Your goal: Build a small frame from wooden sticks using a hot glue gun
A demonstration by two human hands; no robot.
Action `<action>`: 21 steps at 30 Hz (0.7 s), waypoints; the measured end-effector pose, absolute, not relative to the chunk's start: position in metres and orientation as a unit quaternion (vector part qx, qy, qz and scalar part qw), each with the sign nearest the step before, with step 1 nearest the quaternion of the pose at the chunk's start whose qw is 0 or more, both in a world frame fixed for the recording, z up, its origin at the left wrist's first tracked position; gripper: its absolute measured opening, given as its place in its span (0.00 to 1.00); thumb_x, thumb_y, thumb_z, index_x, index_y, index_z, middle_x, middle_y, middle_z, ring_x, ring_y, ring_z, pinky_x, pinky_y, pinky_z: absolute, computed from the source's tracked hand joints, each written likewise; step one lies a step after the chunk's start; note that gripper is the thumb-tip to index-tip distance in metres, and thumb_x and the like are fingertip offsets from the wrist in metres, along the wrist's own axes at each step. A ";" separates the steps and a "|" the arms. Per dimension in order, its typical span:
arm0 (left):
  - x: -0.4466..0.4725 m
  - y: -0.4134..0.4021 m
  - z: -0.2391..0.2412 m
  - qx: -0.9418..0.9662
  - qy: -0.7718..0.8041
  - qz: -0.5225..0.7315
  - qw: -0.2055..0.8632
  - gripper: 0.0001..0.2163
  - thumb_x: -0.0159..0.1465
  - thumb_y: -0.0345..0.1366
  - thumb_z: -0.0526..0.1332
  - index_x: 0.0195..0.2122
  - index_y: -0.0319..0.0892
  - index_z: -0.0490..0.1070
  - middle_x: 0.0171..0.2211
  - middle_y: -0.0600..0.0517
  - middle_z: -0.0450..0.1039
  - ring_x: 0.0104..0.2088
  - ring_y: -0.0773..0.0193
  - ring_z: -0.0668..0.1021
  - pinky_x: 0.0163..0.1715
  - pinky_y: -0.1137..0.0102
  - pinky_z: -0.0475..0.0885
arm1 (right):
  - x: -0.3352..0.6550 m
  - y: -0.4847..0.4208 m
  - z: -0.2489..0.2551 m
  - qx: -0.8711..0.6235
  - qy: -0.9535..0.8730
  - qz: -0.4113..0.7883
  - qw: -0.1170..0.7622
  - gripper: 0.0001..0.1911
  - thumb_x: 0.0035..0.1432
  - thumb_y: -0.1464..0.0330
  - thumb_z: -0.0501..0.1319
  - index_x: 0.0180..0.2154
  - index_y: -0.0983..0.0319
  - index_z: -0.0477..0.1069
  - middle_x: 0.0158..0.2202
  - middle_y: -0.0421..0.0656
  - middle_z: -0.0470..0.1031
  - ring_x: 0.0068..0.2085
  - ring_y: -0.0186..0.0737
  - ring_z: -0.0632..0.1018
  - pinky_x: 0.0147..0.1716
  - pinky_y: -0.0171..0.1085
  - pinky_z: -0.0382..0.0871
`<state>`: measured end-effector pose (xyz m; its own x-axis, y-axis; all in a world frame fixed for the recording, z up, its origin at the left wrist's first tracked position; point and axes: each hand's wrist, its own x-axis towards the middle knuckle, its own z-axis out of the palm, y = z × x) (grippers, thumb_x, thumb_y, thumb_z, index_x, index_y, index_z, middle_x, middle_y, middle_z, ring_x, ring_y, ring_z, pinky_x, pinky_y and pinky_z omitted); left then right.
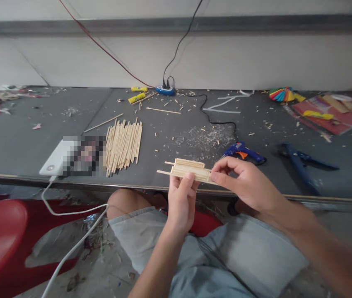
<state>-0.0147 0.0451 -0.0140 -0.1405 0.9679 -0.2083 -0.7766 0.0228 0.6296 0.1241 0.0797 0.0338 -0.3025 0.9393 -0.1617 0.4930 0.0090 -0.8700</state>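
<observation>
A small structure of joined wooden sticks (190,166) is held just above the table's front edge, two thin sticks jutting from its left end. My left hand (182,194) grips it from below, thumb across the front side. At its right end, my right hand (241,178) pinches with thumb and forefinger; whether a separate small piece sits between those fingertips is too small to tell. Behind my right hand lies a blue glue gun (244,152) with an orange trigger. A pile of loose wooden sticks (124,145) rests to the left.
Blue cutters (303,165) lie at the right. A white power bank (59,157) with a white cable sits at the left. Two yellow tubes (137,97) and a blue power strip (165,90) are near the wall. Stick scraps litter the dark table (176,136). A red chair (5,231) stands below left.
</observation>
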 end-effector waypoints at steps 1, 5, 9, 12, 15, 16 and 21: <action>-0.015 0.045 -0.014 0.148 0.322 0.683 0.638 0.14 0.59 0.34 0.62 0.46 0.45 0.66 0.42 0.51 0.75 0.45 0.60 0.76 0.49 0.65 0.67 | 0.124 0.080 0.033 -0.537 -0.667 0.454 0.247 0.10 0.55 0.59 0.59 0.32 0.59 0.70 0.27 0.36 0.68 0.28 0.33 0.68 0.29 0.32 0.62; -0.015 0.046 -0.015 0.146 0.324 0.682 0.640 0.13 0.60 0.33 0.61 0.47 0.44 0.66 0.41 0.50 0.75 0.45 0.60 0.76 0.48 0.65 0.68 | 0.124 0.079 0.031 -0.537 -0.669 0.449 0.250 0.10 0.55 0.59 0.60 0.32 0.59 0.70 0.26 0.37 0.67 0.28 0.33 0.68 0.28 0.32 0.61; -0.014 0.045 -0.015 0.143 0.323 0.681 0.642 0.13 0.60 0.33 0.61 0.47 0.44 0.66 0.41 0.50 0.75 0.45 0.60 0.76 0.48 0.65 0.68 | 0.124 0.079 0.031 -0.534 -0.673 0.447 0.249 0.09 0.55 0.60 0.60 0.32 0.59 0.70 0.26 0.37 0.67 0.28 0.34 0.68 0.29 0.32 0.61; -0.014 0.045 -0.015 0.143 0.319 0.680 0.644 0.13 0.60 0.34 0.61 0.46 0.44 0.66 0.41 0.50 0.74 0.46 0.60 0.76 0.48 0.65 0.67 | 0.124 0.079 0.031 -0.533 -0.672 0.451 0.247 0.10 0.55 0.59 0.60 0.32 0.59 0.70 0.26 0.36 0.66 0.28 0.33 0.68 0.28 0.32 0.61; -0.015 0.044 -0.015 0.136 0.325 0.678 0.645 0.14 0.59 0.35 0.62 0.46 0.44 0.66 0.41 0.50 0.75 0.45 0.60 0.76 0.48 0.64 0.67 | 0.123 0.079 0.031 -0.532 -0.670 0.454 0.248 0.10 0.54 0.59 0.60 0.32 0.59 0.70 0.26 0.37 0.66 0.27 0.34 0.68 0.28 0.32 0.61; -0.015 0.044 -0.015 0.134 0.327 0.678 0.645 0.14 0.59 0.35 0.62 0.46 0.44 0.66 0.41 0.50 0.75 0.45 0.60 0.76 0.48 0.64 0.67 | 0.123 0.078 0.031 -0.531 -0.671 0.454 0.249 0.10 0.54 0.59 0.60 0.32 0.59 0.70 0.26 0.37 0.66 0.27 0.34 0.68 0.28 0.32 0.61; -0.016 0.043 -0.016 0.131 0.326 0.680 0.644 0.14 0.59 0.34 0.62 0.47 0.44 0.66 0.40 0.50 0.75 0.45 0.60 0.76 0.48 0.65 0.67 | 0.121 0.078 0.033 -0.530 -0.678 0.449 0.241 0.09 0.55 0.60 0.60 0.32 0.59 0.70 0.26 0.37 0.67 0.27 0.34 0.68 0.28 0.32 0.62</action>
<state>-0.0159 0.0426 -0.0164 -0.1366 0.9605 -0.2426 -0.7897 0.0423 0.6120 0.1210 0.0781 0.0330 -0.3220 0.9350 -0.1489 0.5012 0.0349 -0.8646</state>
